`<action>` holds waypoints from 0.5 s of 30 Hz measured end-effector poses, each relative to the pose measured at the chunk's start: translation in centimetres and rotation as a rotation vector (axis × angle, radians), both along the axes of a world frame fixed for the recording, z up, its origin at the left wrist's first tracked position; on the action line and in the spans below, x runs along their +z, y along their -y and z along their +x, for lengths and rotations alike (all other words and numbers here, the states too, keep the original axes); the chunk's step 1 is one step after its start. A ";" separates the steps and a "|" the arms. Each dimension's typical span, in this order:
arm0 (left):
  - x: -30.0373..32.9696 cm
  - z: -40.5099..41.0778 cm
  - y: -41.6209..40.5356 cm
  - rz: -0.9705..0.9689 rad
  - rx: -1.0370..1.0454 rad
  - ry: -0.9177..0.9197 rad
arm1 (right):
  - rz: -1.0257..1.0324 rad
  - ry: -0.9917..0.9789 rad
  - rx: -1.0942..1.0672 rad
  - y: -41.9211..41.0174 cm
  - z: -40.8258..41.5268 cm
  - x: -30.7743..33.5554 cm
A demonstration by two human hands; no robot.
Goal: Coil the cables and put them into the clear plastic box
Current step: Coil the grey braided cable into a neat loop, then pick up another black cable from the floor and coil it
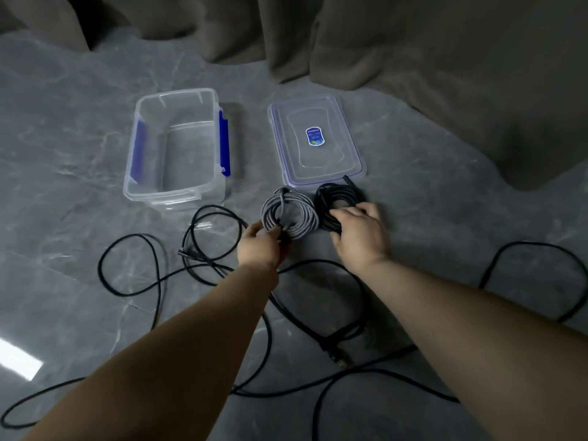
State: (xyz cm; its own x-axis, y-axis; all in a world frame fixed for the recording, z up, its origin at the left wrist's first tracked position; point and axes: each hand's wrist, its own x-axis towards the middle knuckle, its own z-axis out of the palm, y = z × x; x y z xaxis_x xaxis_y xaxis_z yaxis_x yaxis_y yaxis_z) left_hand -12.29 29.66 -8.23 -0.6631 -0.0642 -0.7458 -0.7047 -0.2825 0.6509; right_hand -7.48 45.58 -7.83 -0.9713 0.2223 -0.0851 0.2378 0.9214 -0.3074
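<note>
A person's two bare hands reach over a grey marbled surface (63, 128) strewn with cables. The left hand (261, 246) pinches the near edge of a coiled grey braided cable (290, 213), thumb and fingers curled round its loops, while the right hand (361, 232) rests on a coiled black cable (339, 194) just beside it, fingers curled over the near side of the coil. Both coils lie on the surface, side by side and close to touching, in front of the clear lid (316, 143), which lies flat and carries a small blue label (314, 136). The black coil's far edge sits at the lid's near rim. The clear plastic box (178, 144), with blue latches on its two long sides, stands open to the left of the lid, with no cable inside it. Loose black cables (203, 249) sprawl uncoiled across the surface around and beneath both forearms. Brown-grey draped fabric (445, 52) fills the background
</note>
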 end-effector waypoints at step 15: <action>-2.9 -0.5 0.3 -0.064 0.049 -0.007 | 0.066 -0.037 -0.007 -0.4 0.1 -2.0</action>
